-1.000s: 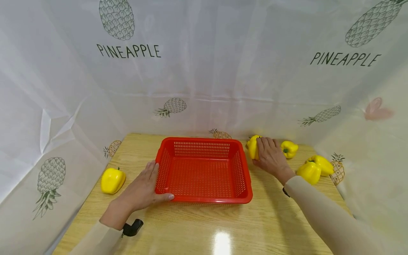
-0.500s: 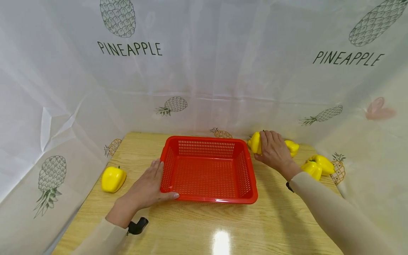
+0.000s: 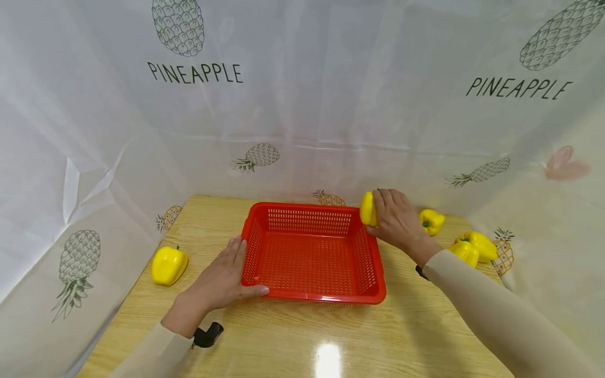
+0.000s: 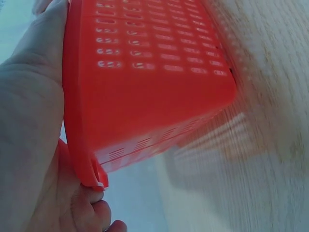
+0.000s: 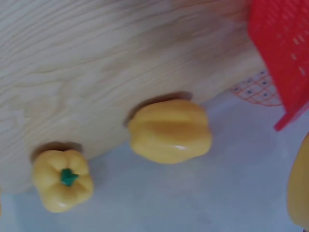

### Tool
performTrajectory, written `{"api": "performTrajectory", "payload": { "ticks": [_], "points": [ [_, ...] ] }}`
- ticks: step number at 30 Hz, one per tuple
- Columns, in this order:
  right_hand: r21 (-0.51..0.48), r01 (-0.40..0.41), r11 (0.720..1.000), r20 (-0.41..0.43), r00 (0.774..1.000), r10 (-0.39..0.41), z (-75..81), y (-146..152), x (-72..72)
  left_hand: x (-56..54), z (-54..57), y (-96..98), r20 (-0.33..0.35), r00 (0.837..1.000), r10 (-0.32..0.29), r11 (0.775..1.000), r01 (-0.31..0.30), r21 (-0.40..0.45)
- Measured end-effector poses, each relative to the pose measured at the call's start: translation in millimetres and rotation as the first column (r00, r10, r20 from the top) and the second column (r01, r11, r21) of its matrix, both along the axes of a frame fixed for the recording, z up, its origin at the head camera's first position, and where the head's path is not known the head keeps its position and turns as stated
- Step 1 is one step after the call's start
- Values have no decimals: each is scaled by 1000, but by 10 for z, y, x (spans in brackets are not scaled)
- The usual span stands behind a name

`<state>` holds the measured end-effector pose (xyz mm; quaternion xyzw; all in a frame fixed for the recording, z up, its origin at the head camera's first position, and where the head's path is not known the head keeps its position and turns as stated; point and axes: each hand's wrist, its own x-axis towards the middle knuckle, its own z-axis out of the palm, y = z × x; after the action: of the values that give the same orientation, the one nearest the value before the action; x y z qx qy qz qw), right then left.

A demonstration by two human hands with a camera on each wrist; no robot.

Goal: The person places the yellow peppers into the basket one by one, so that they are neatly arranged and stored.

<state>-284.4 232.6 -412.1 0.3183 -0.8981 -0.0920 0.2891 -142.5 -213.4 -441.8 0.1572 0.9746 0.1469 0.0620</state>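
Note:
My left hand [image 3: 218, 278] grips the front left corner of a red plastic basket [image 3: 326, 297], its thumb along the front rim. In the left wrist view, bent fingers [image 4: 96, 212] sit right at the rim's corner. My right hand [image 3: 397, 220] holds a yellow bell pepper [image 3: 367, 209] over the basket's back right corner. Only an edge of this held pepper [image 5: 300, 188] enters the right wrist view. Another yellow pepper [image 5: 170, 130] lies beside the basket, hidden behind my right hand in the head view. Farther right is a pepper with a green stem [image 3: 431, 221].
Two more peppers [image 3: 478, 245] lie close together at the table's right edge, partly behind my right sleeve. One pepper [image 3: 169, 265] stands left of my left hand. A white pineapple-print sheet [image 3: 302, 173] rises behind the wooden table [image 3: 283, 336].
My right hand has lifted the yellow bell pepper and brought it left over the basket's rim. The basket has shifted slightly right along with my left hand.

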Motion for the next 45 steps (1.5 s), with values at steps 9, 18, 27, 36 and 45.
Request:
{"api": "performTrajectory", "payload": {
  "ticks": [9,18,27,36,45],
  "points": [
    [3,-58,998,31,998,58,111,-337,4,11,17,-29,4,1000,-7,1000,7,22],
    [-14,-78,997,71,994,79,148,-679,35,2,-13,25,9,1000,-3,1000,2,27],
    [10,-100,995,80,992,99,124,-1030,51,11,17,55,18,1000,3,1000,-3,20],
    [42,-98,994,103,990,93,7,-1366,60,6,3,61,10,1000,5,1000,-5,13],
    [-2,-109,994,175,979,107,-150,-1604,82,2,-7,58,9,1000,4,1000,-4,9]
  ]
}}
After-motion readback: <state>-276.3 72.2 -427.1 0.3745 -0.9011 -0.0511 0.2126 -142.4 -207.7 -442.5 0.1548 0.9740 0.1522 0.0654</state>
